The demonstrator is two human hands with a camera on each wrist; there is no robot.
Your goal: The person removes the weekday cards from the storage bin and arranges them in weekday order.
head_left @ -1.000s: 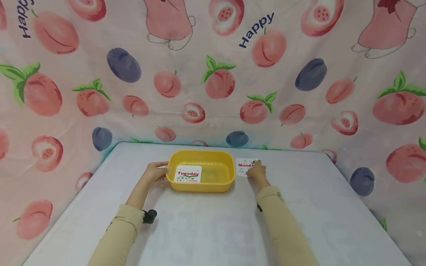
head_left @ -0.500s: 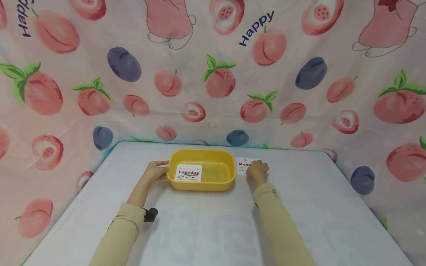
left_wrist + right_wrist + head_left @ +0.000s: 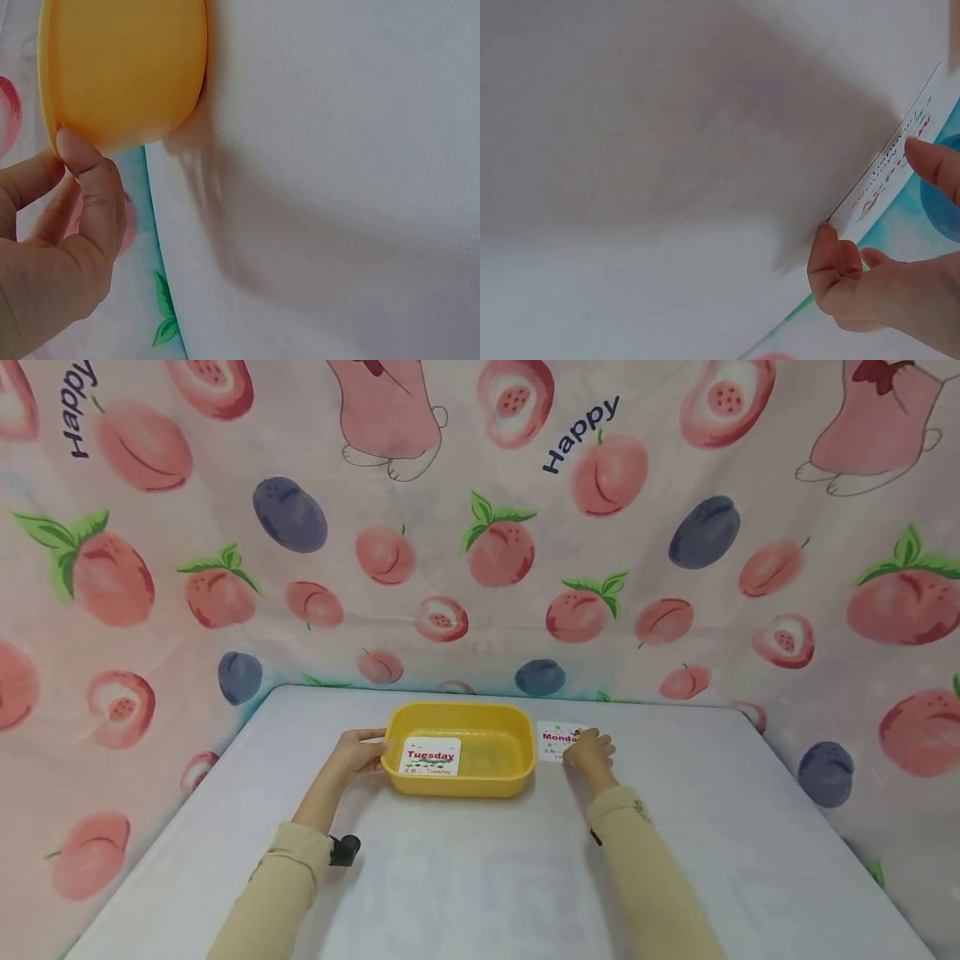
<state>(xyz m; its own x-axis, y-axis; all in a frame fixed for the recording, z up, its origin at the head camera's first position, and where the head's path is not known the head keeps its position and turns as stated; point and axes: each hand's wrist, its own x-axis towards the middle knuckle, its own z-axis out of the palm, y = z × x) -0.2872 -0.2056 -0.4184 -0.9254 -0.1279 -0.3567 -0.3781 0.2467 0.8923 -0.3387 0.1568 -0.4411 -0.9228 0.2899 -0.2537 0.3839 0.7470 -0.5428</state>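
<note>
My left hand (image 3: 355, 754) pinches the left rim of a yellow plastic tray (image 3: 459, 787), thumb outside its wall in the left wrist view. Inside the tray, toward its left end, lies a white card printed "Tuesday" (image 3: 431, 757). A second white card, printed "Monday" (image 3: 553, 739), lies on the table just right of the tray. My right hand (image 3: 592, 753) is at this card's right side, covering part of it. In the right wrist view curled fingertips (image 3: 826, 234) touch one corner, while the thumb overlaps the printed face; I cannot tell whether they pinch it.
A white tabletop (image 3: 465, 877) carries the tray and cards. Behind and beside it hangs a pink cloth (image 3: 495, 635) patterned with peaches and plums. Beige sleeves (image 3: 645, 860) reach in from the front, with a black wrist camera (image 3: 344, 851) on the left one.
My right hand shifts slightly at the "Monday" card, and more of its print shows than half a second ago. The left hand keeps its pinch on the tray. The head view shifts a little.
</note>
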